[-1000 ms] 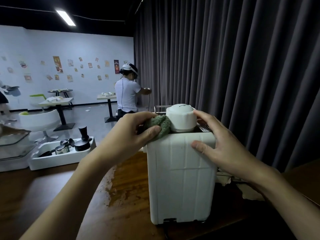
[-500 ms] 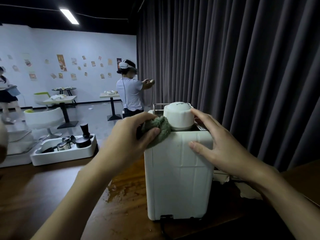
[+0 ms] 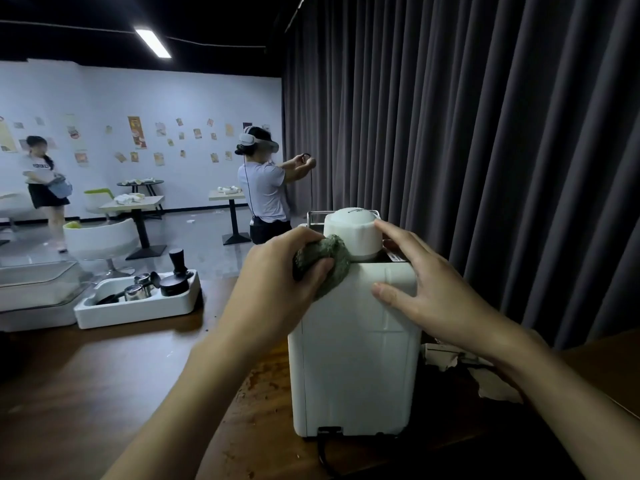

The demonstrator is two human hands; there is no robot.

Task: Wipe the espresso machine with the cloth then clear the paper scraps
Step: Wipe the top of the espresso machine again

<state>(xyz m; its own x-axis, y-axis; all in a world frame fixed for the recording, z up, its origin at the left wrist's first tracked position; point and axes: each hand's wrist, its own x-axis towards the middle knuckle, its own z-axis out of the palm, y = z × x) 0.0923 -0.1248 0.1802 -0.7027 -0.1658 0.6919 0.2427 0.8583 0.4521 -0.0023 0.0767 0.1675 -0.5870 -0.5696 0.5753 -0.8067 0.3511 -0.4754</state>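
Both hands busy: left hand grips the soft, wadded cloth; right hand (fingers spread flat) steadies the rigid espresso machine

Only the person's arms make it into the shot. The left hand and right hand are both bare, with a short rounded nail showing on the right thumb. The slim left forearm and right forearm are bare right down to the bottom edge.
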